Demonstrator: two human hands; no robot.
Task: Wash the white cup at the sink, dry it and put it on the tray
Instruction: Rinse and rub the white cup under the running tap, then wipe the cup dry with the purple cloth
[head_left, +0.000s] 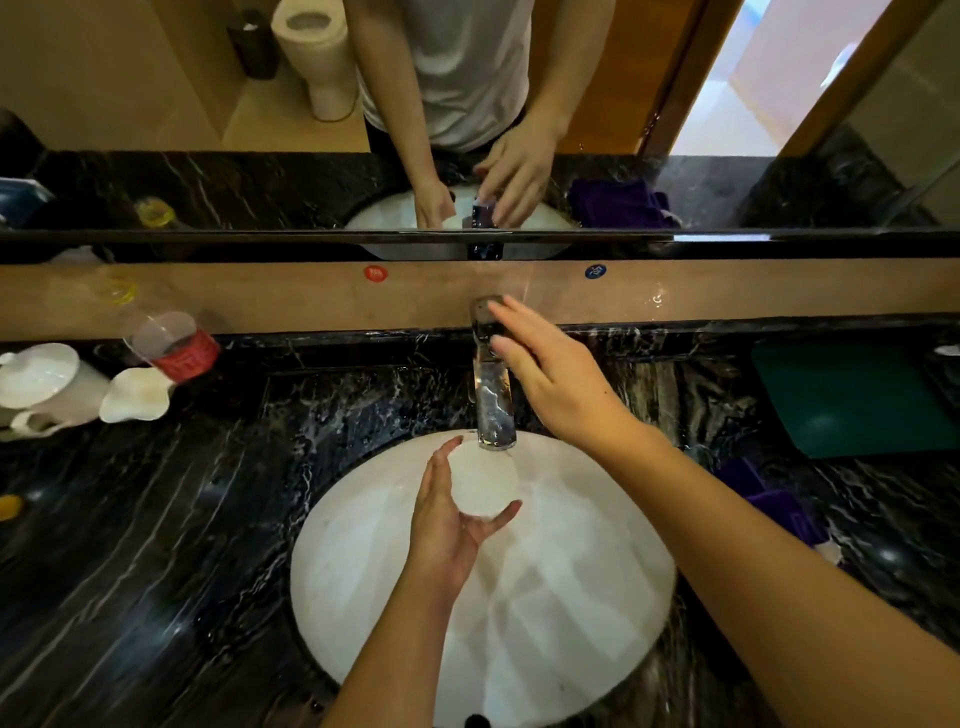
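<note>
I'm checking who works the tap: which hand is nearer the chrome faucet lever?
Right. The right hand reaches over the chrome faucet lever, fingers straight. The left hand is lower, holding the round white cup under the spout.

A black marble counter (156, 545) with white veins carried a white oval sink (363, 571) set into it. At its left stood white dishes (47, 384) and a tilted clear bottle (166, 338); at right lay a green tray (852, 400) and a purple cloth (774, 504)
</note>
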